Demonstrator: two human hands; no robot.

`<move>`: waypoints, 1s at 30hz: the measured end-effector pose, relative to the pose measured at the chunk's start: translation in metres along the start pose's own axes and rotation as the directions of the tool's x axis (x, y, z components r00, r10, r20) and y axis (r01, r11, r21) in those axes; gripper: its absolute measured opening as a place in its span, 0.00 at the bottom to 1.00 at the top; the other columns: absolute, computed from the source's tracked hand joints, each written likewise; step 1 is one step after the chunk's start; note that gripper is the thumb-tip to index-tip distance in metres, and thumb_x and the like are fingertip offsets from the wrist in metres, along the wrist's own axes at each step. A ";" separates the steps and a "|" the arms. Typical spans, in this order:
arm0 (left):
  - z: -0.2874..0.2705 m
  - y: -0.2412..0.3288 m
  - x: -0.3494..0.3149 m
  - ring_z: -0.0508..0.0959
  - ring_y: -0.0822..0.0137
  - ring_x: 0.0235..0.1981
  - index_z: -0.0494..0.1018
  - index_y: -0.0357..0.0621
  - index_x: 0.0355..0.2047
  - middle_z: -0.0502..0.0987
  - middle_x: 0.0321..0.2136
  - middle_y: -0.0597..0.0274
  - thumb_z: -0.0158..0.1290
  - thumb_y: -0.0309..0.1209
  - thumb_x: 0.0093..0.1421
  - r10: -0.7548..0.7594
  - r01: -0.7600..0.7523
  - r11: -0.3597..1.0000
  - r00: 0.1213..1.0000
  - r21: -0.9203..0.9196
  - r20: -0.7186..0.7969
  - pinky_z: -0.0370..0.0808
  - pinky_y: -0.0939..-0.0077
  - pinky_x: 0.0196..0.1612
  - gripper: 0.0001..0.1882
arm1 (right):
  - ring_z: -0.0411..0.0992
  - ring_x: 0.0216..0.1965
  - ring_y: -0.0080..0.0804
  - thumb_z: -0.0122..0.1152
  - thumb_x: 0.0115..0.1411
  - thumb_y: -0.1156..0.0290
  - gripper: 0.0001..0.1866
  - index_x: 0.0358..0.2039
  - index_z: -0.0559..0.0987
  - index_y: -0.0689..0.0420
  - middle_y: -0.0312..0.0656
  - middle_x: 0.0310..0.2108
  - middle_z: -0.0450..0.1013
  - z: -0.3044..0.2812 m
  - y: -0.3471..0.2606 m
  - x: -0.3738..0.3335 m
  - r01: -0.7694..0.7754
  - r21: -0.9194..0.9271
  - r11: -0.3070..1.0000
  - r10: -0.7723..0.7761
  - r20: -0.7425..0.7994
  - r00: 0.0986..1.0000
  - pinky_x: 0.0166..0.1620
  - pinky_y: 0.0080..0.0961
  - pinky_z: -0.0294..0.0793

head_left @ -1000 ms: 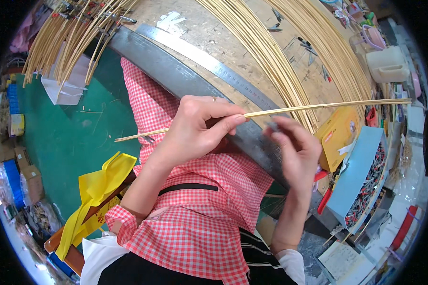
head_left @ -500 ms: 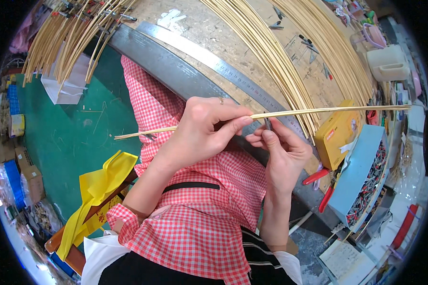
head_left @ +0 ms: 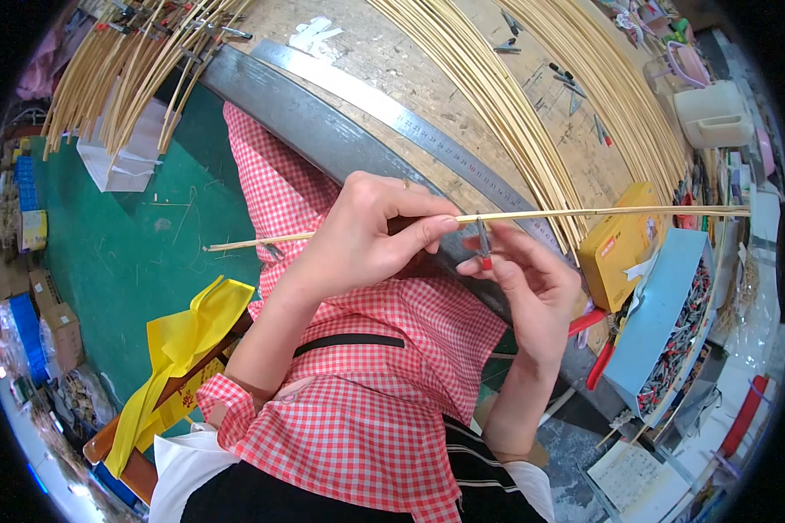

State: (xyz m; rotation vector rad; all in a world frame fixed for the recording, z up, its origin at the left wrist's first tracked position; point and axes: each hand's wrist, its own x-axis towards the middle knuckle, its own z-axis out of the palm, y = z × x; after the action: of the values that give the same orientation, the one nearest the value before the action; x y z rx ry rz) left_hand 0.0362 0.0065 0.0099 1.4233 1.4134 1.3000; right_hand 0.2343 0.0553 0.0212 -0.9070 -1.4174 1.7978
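Note:
My left hand [head_left: 371, 235] pinches a thin bundle of pale bamboo strips [head_left: 576, 212] between thumb and fingers. The bundle runs nearly level across my lap, its long end reaching right over the bench. A small metal spring clip [head_left: 483, 240] with a red tip sits on the strips just right of the left fingertips. Beside this clip is my right hand [head_left: 532, 275], its fingers curved and parted, close to the clip's red end. Another small dark clip [head_left: 273, 251] grips the bundle near its left end.
A grey metal bar [head_left: 288, 122] edges the wooden bench, with a steel ruler [head_left: 384, 109] along it. Long strips [head_left: 488, 113] lie across the bench. On the right stand a yellow box [head_left: 617, 248], red-handled pliers [head_left: 600, 362] and a blue box [head_left: 650, 322] full of clips.
The clip now shows on the strips with its red tip exposed; before, the right fingers covered it. My right hand has shifted slightly right and its fingers have loosened.

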 end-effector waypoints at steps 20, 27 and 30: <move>0.004 0.032 -0.005 0.80 0.63 0.30 0.79 0.38 0.35 0.79 0.28 0.56 0.60 0.24 0.48 0.224 -0.225 0.951 0.974 0.212 0.027 0.75 0.76 0.32 0.12 | 0.74 0.30 0.22 0.58 0.55 0.84 0.07 0.35 0.80 0.68 0.41 0.29 0.77 0.039 0.036 -0.002 0.184 -0.060 0.981 -0.192 -0.172 0.966 0.36 0.20 0.75; 0.010 0.023 -0.006 0.79 0.61 0.28 0.79 0.38 0.30 0.78 0.27 0.56 0.61 0.23 0.47 0.290 -0.287 0.936 0.957 0.205 0.014 0.75 0.74 0.30 0.08 | 0.71 0.32 0.18 0.52 0.53 0.88 0.09 0.31 0.80 0.67 0.36 0.29 0.76 0.043 0.048 -0.007 0.202 0.026 0.979 -0.198 -0.108 0.974 0.36 0.17 0.72; 0.013 0.021 -0.007 0.79 0.61 0.28 0.79 0.38 0.29 0.78 0.26 0.57 0.60 0.23 0.47 0.309 -0.307 0.920 0.950 0.244 0.029 0.75 0.73 0.30 0.07 | 0.71 0.33 0.19 0.53 0.53 0.87 0.08 0.32 0.80 0.67 0.36 0.29 0.76 0.044 0.043 -0.006 0.141 0.022 0.990 -0.137 -0.126 0.983 0.36 0.18 0.72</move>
State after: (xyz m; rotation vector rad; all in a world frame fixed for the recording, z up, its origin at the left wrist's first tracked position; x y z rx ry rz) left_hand 0.0549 -0.0014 0.0265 1.8700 1.4367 1.3585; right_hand 0.1971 0.0200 -0.0131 -0.8668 -1.3375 1.6271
